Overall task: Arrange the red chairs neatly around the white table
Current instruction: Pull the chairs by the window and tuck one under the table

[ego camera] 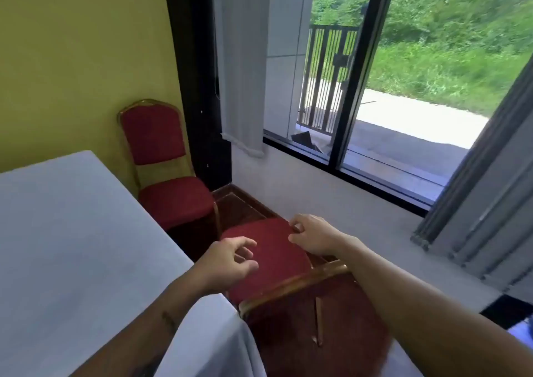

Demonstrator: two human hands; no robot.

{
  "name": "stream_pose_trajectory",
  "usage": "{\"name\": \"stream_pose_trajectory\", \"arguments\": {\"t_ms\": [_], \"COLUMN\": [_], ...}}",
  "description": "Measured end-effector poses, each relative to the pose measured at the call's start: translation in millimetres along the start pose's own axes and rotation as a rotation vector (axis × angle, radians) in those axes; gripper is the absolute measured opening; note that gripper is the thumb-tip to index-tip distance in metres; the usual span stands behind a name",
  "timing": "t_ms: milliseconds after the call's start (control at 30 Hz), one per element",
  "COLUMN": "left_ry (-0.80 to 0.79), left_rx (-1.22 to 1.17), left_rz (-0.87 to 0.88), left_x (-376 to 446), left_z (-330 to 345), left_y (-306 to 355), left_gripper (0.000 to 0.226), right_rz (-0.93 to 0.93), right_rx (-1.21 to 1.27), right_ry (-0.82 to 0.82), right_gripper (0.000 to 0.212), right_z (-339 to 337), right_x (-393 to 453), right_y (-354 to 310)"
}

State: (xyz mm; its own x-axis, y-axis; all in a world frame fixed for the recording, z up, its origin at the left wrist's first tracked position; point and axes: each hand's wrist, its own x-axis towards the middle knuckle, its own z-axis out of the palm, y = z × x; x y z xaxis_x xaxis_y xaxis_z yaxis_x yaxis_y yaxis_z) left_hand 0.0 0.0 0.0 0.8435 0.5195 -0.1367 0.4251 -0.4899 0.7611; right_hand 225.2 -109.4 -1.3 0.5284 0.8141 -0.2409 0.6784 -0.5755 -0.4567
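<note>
A white-clothed table [72, 232] fills the left of the view. Right below me stands a red chair [274, 258] with a gold frame, its backrest top rail nearest to me and its seat beside the table's corner. My left hand [230, 264] hovers over the seat's left side, fingers loosely curled and holding nothing. My right hand [311, 238] hovers over the seat's far right edge, fingers apart and empty. A second red chair [164, 172] stands against the yellow wall at the table's far end, facing me.
A yellow wall [72, 59] is behind the table. A black-framed window [360, 88] with grey curtains [242, 59] runs along the right, above a white ledge [331, 203]. A dark patch of floor [242, 206] lies between the two chairs.
</note>
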Motion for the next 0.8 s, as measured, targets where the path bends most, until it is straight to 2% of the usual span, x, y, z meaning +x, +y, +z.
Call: {"name": "stream_pose_trajectory", "arguments": {"t_ms": [167,300,467,533,600,700,800], "left_ry": [-0.269,-0.316,-0.276,-0.268,-0.284,-0.309,-0.369], "left_rx": [0.163,0.325,0.479,0.557,0.619,0.586,0.546], "left_rz": [-0.070,-0.111,-0.131,-0.140,-0.155,-0.198,-0.224], "left_x": [12.3,20.7,34.9,41.7,46.6,53.9,57.6], "left_z": [54.2,79.4,95.5,97.9,99.0,102.0,102.3], "left_y": [5.7,2.8,-5.5,-8.2,-7.4,-12.0,-13.1], "left_gripper": [0.064,0.062,0.057,0.051,0.039,0.027,0.019], "right_rz": [0.184,0.287,0.437,0.519,0.583,0.615,0.680], "right_rx": [-0.091,-0.001,0.503,0.731,1.003,1.354,1.508], "right_ry": [0.053,0.132,0.305,0.299,0.225,0.249,0.283], "right_gripper": [0.034,0.039,0.051,0.068,0.082,0.085,0.076], "right_z": [5.0,17.3,36.2,43.4,49.3,47.0,52.9], "right_x": [-50.7,-73.9,-81.1,-76.9,-70.9,-63.7,-47.4], "right_y": [48.1,71.9,91.7,98.2,97.2,77.2,62.4]}}
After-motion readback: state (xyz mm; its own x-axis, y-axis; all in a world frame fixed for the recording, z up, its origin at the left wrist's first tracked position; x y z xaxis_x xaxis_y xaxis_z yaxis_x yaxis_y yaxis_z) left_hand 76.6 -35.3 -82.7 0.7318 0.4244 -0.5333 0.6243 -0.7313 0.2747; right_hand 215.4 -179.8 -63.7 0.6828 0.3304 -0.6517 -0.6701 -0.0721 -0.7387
